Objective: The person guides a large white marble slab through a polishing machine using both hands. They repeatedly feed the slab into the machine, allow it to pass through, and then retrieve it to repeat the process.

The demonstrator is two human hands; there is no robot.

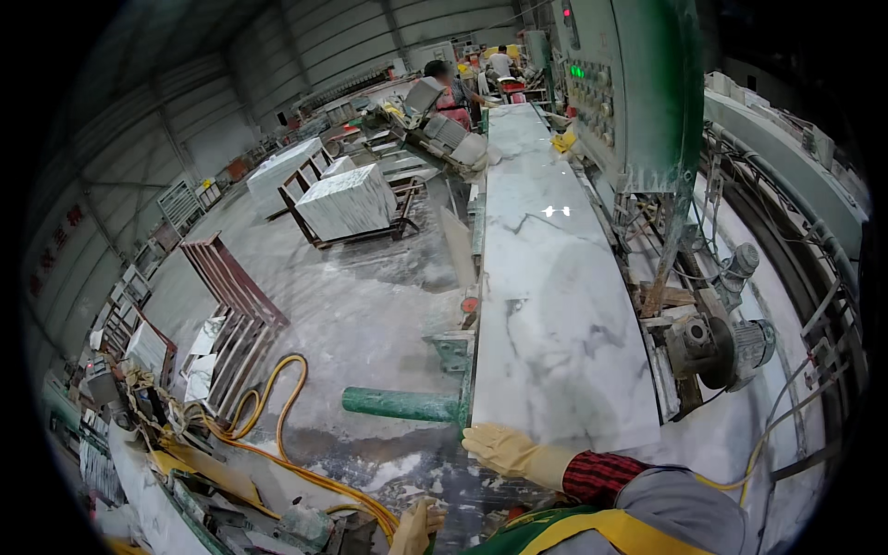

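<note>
A long white marble slab (pixel 555 305) with grey veins lies on a conveyor line and runs away from me. My right hand (pixel 504 450), in a yellow glove with a red plaid cuff, rests flat on the slab's near left corner with its fingers stretched out. My left hand (pixel 416 527), also in a yellow glove, is low at the bottom edge, above wet floor and yellow hoses. Its fingers look curled, and I cannot see whether it holds anything.
A green roller bar (pixel 398 404) sticks out left of the slab's near end. A green control cabinet (pixel 638 83) and grey motors (pixel 731 347) line the right side. Yellow hoses (pixel 277 407), a rust-red rack (pixel 236 296) and stacked slabs (pixel 347 199) stand at left. People (pixel 444 83) work far back.
</note>
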